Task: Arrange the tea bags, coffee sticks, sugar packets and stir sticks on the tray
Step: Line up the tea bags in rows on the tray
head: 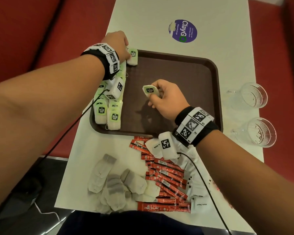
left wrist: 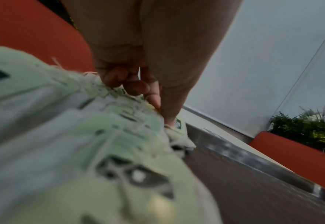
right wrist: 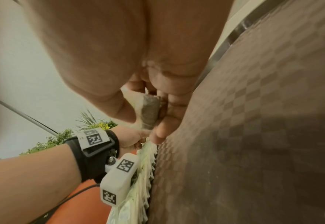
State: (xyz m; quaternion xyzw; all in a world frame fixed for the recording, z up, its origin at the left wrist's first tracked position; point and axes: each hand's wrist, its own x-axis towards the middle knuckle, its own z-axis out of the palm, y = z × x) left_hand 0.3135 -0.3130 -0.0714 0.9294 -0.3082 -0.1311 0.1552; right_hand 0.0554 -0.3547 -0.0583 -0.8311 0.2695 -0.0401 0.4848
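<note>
Nearest, loose white paper tea bags (head: 115, 185) beside red foil coffee sticks (head: 166, 180) and white paper sugar packets (head: 199, 195) on table. Right hand (head: 166, 100) over brown plastic tray (head: 176, 78), pinching green-tagged tea bag (head: 149, 90). Farther, left hand (head: 119, 43) pinching end bag (head: 132, 56) of tea-bag row (head: 109, 106). Two clear cut-glass cups (head: 254, 97) at right.

Both forearms reach forward, a marker band on each wrist. The left hand (head: 116, 42) is stretched farthest — fingers curled downward, thumb pressed flat, apparently pinching. The right hand (head: 166, 97) is raised, thumb and curled fingers pinched together.
</note>
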